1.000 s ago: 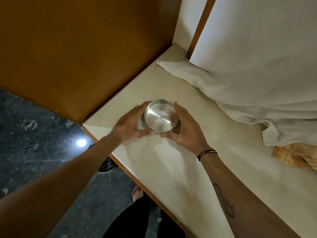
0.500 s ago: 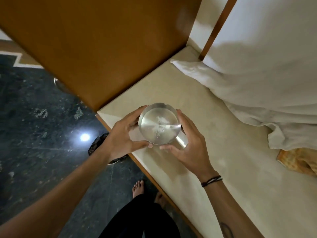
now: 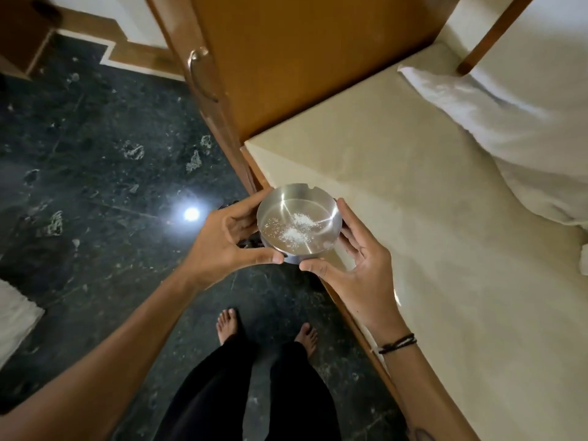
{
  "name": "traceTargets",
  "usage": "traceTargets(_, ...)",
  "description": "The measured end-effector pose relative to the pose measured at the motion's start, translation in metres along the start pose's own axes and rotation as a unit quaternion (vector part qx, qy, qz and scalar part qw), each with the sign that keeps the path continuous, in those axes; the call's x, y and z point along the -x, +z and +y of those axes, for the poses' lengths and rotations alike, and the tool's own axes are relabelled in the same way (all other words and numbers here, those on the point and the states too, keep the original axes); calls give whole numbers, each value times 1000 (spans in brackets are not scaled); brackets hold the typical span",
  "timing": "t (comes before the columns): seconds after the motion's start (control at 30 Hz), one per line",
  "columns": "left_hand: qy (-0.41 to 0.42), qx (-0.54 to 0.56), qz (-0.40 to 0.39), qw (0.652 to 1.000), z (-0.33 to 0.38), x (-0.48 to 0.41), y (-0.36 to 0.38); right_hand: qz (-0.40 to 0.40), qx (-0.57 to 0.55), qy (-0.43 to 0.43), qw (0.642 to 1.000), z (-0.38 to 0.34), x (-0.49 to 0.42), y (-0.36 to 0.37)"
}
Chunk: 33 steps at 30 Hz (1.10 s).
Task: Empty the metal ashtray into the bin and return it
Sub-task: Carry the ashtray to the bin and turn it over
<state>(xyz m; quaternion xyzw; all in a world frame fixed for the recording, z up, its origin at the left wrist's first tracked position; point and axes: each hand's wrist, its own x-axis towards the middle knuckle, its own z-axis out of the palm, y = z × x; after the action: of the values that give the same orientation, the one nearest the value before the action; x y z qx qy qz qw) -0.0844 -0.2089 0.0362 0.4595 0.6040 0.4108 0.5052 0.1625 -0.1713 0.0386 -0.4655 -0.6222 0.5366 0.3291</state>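
Note:
The round metal ashtray [image 3: 299, 222] is held up between both hands, level, just off the left edge of the cream table [image 3: 429, 249]. White ash lies scattered in its bottom, and a notch shows in its far rim. My left hand [image 3: 229, 240] grips its left side, thumb under the near rim. My right hand [image 3: 359, 268] cups its right side with fingers spread along the wall. No bin is in view.
A wooden cupboard door [image 3: 302, 58] with a metal handle [image 3: 200, 74] stands behind the table. White cloth [image 3: 525, 128] lies on the table's right. Below are the dark marble floor [image 3: 95, 186], my bare feet [image 3: 267, 329] and a pale mat [image 3: 16, 316] at left.
Both hands lifted the ashtray off the table and carried it toward me, past the table's left edge. The view swung left, showing more floor and the cupboard handle.

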Motion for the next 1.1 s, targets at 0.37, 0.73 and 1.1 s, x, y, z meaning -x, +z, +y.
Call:
traceTargets(0.37,-57,101,31,993,-91,42,-110,-23,-70,116,991,35,-12,148)
traceTargets(0.73,-173,131,-28,976,-252,10,-172,10,-96,220,971,162,-33,250)
traceTargets(1.1,-189,126,-6,974,-378,-48,-152,-5,-76,258,963,273,-75,270)
